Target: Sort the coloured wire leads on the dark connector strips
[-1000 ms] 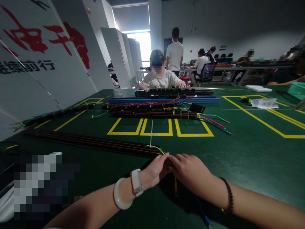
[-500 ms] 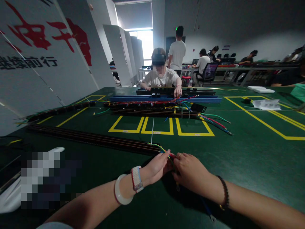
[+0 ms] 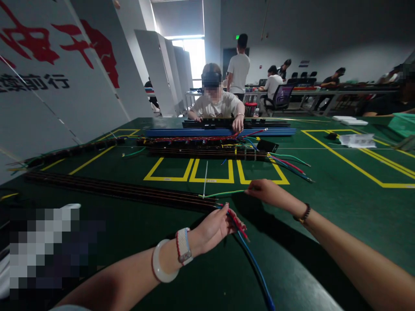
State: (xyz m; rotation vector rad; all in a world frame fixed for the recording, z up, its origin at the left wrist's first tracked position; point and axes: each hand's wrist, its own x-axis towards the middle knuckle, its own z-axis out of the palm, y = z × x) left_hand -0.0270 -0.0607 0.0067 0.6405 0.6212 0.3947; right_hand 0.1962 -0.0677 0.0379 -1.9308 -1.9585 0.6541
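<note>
My left hand point(image 3: 213, 228) pinches a red wire point(image 3: 239, 225) and a blue wire point(image 3: 256, 268) where they leave the end of a long dark wiring strip point(image 3: 123, 191) on the green table. The blue wire trails toward me. My right hand point(image 3: 266, 191) is stretched forward and to the right, its fingers closed on the end of a green wire point(image 3: 223, 194) that runs taut from the strip's end. A white cable tie point(image 3: 205, 179) stands up beside that end.
More dark strips, a blue rail point(image 3: 220, 132) and loose coloured wires point(image 3: 292, 166) lie across the table's middle, past yellow floor-tape boxes point(image 3: 212, 172). A person point(image 3: 216, 101) works on them opposite me. White panels point(image 3: 65, 73) stand at the left. Other people sit at far tables.
My right hand left the bundle beside my left hand and pulled the green wire out forward and to the right. My left hand stays pinched at the strip's end.
</note>
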